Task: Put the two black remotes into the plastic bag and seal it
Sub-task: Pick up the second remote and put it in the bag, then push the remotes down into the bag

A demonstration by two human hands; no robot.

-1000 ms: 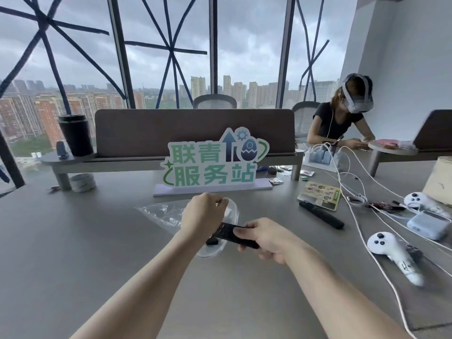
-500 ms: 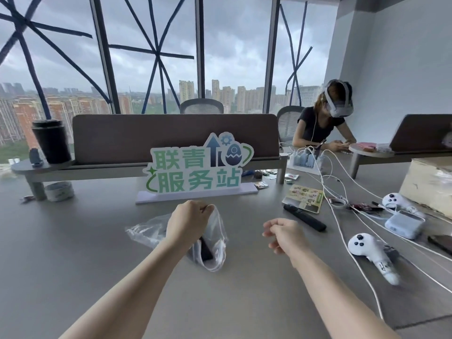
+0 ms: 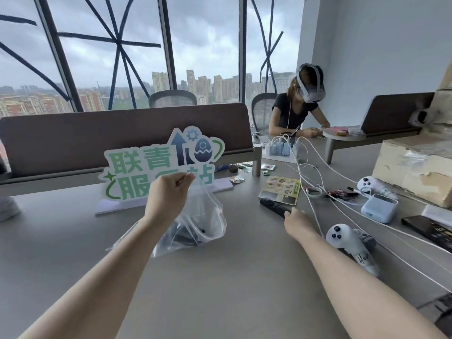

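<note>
While our left hand (image 3: 168,199) pinches the plastic bag (image 3: 198,223) top, our right hand (image 3: 297,222) touches the second remote (image 3: 272,207), grip unclear; white cables (image 3: 315,211) and a controller (image 3: 347,243) lie just beside.

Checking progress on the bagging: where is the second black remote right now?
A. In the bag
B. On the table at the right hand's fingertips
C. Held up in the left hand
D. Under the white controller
B: the remote lies on the table, the right hand just reaching its near end.

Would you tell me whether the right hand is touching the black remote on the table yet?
Touching: in the head view, the right hand's fingertips overlap the near end of the black remote, no gap visible.
</note>
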